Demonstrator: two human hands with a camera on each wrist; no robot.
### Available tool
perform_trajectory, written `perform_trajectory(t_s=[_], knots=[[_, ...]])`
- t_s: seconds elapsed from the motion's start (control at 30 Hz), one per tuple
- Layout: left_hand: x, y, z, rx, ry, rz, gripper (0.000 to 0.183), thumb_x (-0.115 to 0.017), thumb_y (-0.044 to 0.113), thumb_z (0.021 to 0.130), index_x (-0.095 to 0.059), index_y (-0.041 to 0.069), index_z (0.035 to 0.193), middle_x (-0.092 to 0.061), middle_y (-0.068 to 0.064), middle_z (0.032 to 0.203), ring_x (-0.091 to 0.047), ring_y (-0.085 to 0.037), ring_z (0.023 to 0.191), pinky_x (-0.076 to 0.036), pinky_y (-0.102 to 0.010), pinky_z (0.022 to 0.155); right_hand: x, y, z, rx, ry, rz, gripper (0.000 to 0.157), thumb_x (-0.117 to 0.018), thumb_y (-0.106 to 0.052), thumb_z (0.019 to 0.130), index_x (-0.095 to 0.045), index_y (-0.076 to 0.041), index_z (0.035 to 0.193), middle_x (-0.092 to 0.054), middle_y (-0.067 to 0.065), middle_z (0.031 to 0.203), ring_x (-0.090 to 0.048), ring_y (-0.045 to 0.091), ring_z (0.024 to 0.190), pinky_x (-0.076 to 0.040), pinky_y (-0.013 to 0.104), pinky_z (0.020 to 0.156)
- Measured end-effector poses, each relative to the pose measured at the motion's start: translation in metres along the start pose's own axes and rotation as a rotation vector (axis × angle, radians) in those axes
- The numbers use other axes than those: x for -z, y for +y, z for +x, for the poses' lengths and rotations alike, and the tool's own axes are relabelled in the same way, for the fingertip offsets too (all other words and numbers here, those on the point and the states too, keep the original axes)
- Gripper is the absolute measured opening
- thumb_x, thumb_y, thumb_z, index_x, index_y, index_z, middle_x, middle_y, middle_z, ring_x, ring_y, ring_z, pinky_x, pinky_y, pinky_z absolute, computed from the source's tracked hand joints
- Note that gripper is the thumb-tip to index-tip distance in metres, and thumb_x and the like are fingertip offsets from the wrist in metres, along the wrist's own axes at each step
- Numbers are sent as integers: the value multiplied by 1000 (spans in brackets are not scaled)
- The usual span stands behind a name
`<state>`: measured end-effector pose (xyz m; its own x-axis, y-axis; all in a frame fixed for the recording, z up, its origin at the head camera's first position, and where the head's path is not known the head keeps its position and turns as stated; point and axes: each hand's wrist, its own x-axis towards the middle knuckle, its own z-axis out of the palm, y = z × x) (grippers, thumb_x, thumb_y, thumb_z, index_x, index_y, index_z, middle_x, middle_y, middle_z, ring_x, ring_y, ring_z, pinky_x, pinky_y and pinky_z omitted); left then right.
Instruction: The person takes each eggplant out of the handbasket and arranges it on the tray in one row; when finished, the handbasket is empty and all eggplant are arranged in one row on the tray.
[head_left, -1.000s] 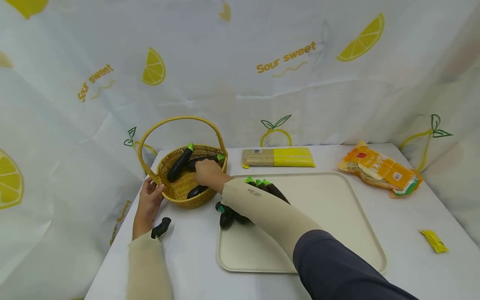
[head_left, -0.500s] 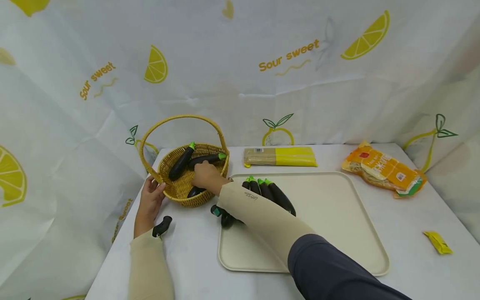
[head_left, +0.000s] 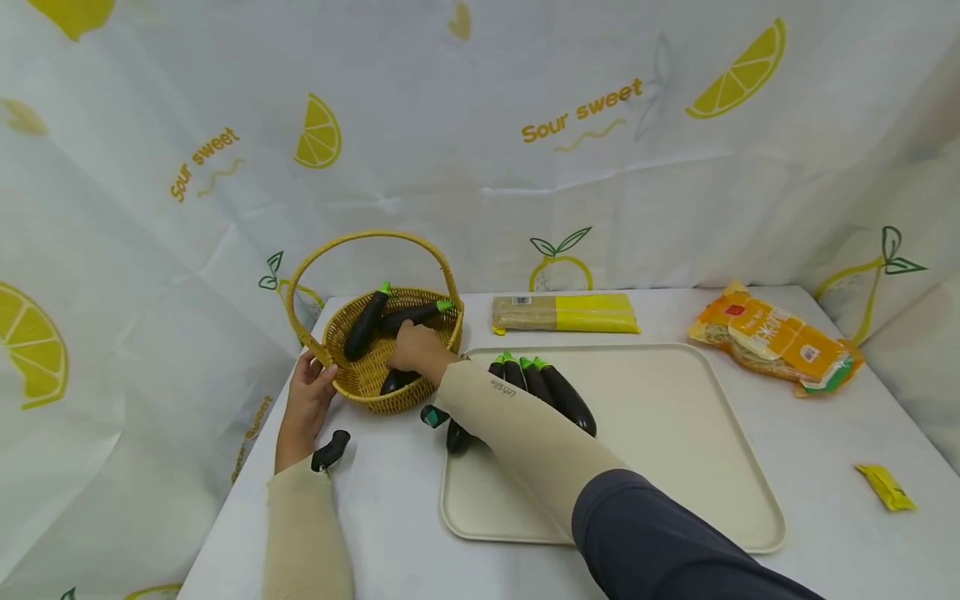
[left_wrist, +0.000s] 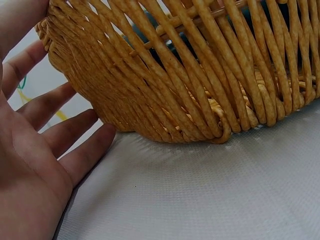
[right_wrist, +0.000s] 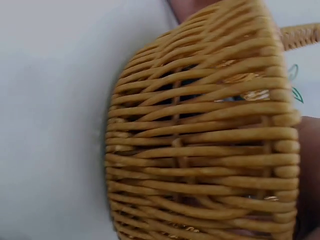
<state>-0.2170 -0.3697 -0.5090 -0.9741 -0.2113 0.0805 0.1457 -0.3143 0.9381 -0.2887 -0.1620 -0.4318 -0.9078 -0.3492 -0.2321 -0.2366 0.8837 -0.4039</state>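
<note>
A wicker basket (head_left: 378,398) with a tall handle stands at the table's back left. My left hand (head_left: 305,404) holds its left side, thumb at the rim; in the left wrist view the fingers of this hand (left_wrist: 82,135) lie spread along the outer weave. My right hand (head_left: 420,350) reaches down inside the basket with bent fingers around a dark eggplant (head_left: 396,381), most of which it hides. Two more eggplants with green stems, one leaning (head_left: 366,325) and one lying (head_left: 415,317), are behind it. The right wrist view shows mainly the basket's side (right_wrist: 200,140).
A beige tray (head_left: 675,467) lies to the right, with several eggplants (head_left: 567,396) at its left, partly under my right forearm. Behind it is a yellow noodle pack (head_left: 566,313). An orange bag (head_left: 776,337) and a small yellow packet (head_left: 887,487) lie at the right.
My right hand has shifted slightly down and left within the basket, uncovering more of the lying eggplant. The left hand keeps its place at the rim. The head view has drifted a little.
</note>
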Motion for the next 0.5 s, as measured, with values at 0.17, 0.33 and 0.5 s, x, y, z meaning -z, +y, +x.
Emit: perform_trajectory(t_s=[0.17,0.33,0.5], knots=[[0,-2,0,15,-3,-12,41,-54,-3,97,-43,17,132,-46,-5,133,-54,-14,108,-49,-27,83,9,8,1,51,11,156,76,-71,-40,86,-39,1,141,-60,12,117,-60,20,93,-51,31,76],[0,-1,0,7,-8,-3,41,-54,-2,97,-42,16,132,-44,-8,134,-55,-15,107,-50,-27,83,35,17,-13,114,-61,562,53,-73,-28,86,-52,1,126,-59,13,109,-62,25,86,-54,40,75],[1,1,0,14,-7,7,41,-54,-2,97,-44,20,131,-41,-8,137,-52,-17,111,-50,-26,83,60,33,-29,148,-179,843,58,-70,-19,90,-45,-1,139,-55,14,121,-62,27,93,-54,45,77]])
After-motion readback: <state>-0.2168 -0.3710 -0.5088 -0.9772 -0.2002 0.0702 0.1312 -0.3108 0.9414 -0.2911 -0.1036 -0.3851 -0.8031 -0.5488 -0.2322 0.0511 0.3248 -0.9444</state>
